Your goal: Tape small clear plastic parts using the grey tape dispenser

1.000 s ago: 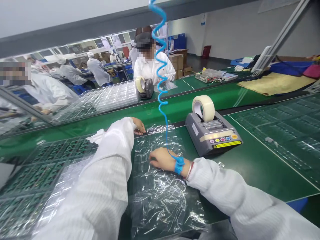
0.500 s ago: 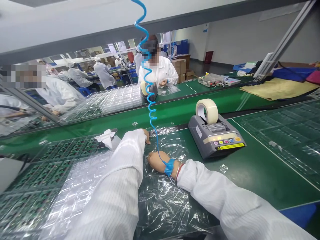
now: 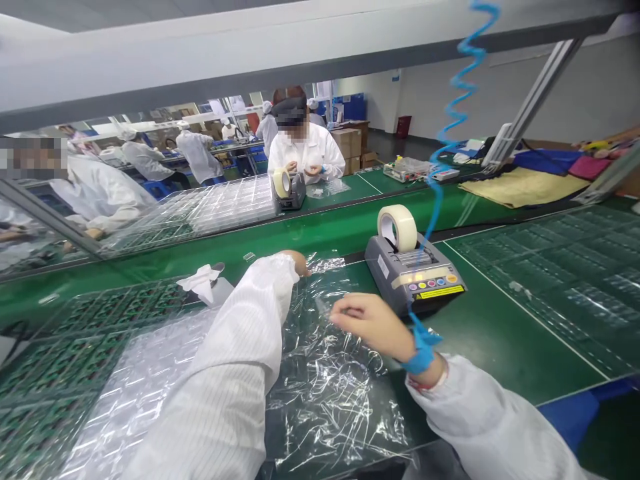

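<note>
Hovering above the clear plastic sheet (image 3: 330,393), the right hand (image 3: 376,325) has curled fingers; whether they pinch anything, I cannot tell. The sheet lies on the desk (image 3: 500,340), left of the tape dispenser (image 3: 413,272). The left hand (image 3: 300,262) is near its far end, fingers mostly hidden, state unclear.

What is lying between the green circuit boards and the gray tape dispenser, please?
The head view shows a clear plastic tray, then crumpled clear film, with the left sleeve and right hand over them.
</note>
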Action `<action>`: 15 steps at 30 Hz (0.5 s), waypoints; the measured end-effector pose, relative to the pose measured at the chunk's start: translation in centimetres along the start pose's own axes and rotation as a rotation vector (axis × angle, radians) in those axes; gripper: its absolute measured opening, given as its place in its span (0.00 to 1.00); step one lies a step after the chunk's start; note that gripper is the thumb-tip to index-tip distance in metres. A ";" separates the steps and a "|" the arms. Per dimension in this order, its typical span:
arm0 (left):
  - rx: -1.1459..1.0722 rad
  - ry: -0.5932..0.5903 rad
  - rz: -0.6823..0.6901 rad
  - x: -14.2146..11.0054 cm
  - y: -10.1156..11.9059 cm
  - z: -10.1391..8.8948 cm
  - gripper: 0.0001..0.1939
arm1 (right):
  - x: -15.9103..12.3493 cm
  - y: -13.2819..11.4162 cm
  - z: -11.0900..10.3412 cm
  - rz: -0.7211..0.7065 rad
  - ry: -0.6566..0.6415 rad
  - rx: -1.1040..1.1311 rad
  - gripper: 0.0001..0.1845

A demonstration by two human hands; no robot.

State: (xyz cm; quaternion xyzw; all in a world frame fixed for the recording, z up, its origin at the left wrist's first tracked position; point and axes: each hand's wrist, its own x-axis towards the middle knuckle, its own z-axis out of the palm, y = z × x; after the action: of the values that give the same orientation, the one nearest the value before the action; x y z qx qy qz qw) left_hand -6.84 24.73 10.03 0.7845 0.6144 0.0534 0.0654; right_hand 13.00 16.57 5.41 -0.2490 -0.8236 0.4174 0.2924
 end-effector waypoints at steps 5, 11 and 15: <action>-0.198 -0.286 0.256 0.3 5.9 -5.4 0.18 | -4.2 -0.3 -4.6 0.176 0.241 1.030 0.12; -0.512 -0.038 0.666 -3.1 12.2 -5.7 0.24 | -6.4 0.2 -5.1 0.192 0.275 1.489 0.18; -0.583 0.145 0.702 -4.3 13.4 -3.1 0.21 | -7.0 0.0 -5.3 0.177 0.257 1.572 0.16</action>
State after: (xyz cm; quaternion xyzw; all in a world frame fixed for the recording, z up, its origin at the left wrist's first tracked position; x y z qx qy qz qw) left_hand 4.50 17.53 15.33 0.8882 0.2738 0.2976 0.2182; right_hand 21.60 14.91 6.04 -0.0807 -0.2258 0.8651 0.4405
